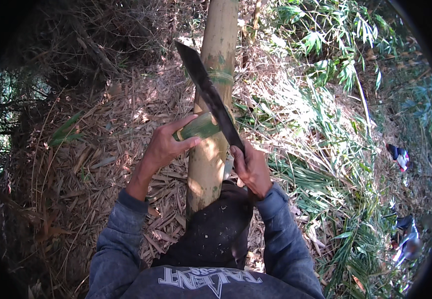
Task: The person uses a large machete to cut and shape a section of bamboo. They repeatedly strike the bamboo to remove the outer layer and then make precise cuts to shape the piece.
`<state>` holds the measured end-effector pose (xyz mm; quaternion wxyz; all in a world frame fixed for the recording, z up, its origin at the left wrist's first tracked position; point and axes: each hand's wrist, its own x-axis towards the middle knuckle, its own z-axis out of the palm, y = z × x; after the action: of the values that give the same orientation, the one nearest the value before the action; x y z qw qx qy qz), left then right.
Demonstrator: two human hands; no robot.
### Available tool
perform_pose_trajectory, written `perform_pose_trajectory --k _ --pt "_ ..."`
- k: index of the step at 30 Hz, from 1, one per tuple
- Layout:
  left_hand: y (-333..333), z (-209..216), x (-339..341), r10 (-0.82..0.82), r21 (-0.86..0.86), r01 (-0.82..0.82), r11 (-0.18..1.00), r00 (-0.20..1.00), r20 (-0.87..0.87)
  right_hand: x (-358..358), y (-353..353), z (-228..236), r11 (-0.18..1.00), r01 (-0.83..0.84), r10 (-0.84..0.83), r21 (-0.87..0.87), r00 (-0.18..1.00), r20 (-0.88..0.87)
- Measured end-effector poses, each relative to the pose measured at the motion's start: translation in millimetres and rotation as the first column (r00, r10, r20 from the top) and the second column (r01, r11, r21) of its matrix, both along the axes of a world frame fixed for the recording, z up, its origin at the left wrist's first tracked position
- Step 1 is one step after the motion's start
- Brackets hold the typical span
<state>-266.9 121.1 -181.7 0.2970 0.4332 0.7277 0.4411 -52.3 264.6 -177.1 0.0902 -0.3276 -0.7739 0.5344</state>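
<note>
My left hand (165,143) grips a short green bamboo piece (198,126), thumb below and fingers above it. The piece lies across a thick, pale bamboo pole (208,172) that runs away from me. In my right hand (251,167) is a machete (209,93) with a long dark blade, its tip pointing up and to the left. The blade slants over the pole and passes across the right end of the green piece. Whether the edge touches the piece I cannot tell. My fingers hide most of the machete's handle.
Dry bamboo leaves (114,107) cover the ground on the left, with a tangle of twigs (101,45) behind. Green leafy stalks (320,169) lie along the right. My dark-trousered leg (211,231) is against the pole's near end. People (406,244) are at the far right edge.
</note>
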Motion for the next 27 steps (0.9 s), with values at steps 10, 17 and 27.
perform_pose_trajectory --k 10,17,27 --pt "2 2 3 0.033 -0.016 -0.032 0.999 0.998 0.044 -3 -13 36 0.974 0.196 -0.173 0.109 0.966 -0.194" --pt "5 4 2 0.026 -0.024 -0.026 0.999 0.999 0.023 -2 5 -8 0.99 0.012 -0.01 0.14 1.0 -0.022" --pt "-5 64 29 0.179 -0.156 -0.196 0.968 0.977 -0.116 10 -19 30 0.884 0.026 0.018 0.467 0.996 -0.09"
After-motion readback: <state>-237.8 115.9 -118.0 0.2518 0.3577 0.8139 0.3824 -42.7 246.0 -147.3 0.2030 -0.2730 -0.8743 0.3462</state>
